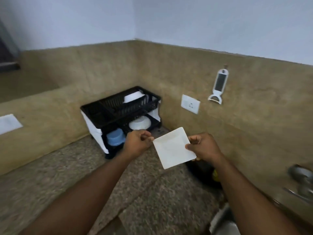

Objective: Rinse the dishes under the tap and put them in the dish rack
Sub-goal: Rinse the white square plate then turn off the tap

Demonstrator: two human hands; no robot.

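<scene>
I hold a white square plate (pixel 174 147) above the speckled counter, between both hands. My right hand (pixel 203 146) grips its right edge, thumb on top. My left hand (pixel 138 142) pinches its left corner with the fingertips. Behind them, in the corner, stands a black two-tier dish rack (pixel 122 106). A white bowl (pixel 133 96) lies on its upper tier. Another white bowl (pixel 140 123) and a blue container (pixel 116 137) sit on the lower tier.
A steel tap (pixel 300 180) shows at the right edge, with the sink rim (pixel 221 217) at the bottom right. A dark object with something yellow (pixel 205 174) lies beneath my right wrist. On the tan wall are a socket (pixel 190 104) and a hanging peeler (pixel 218 86).
</scene>
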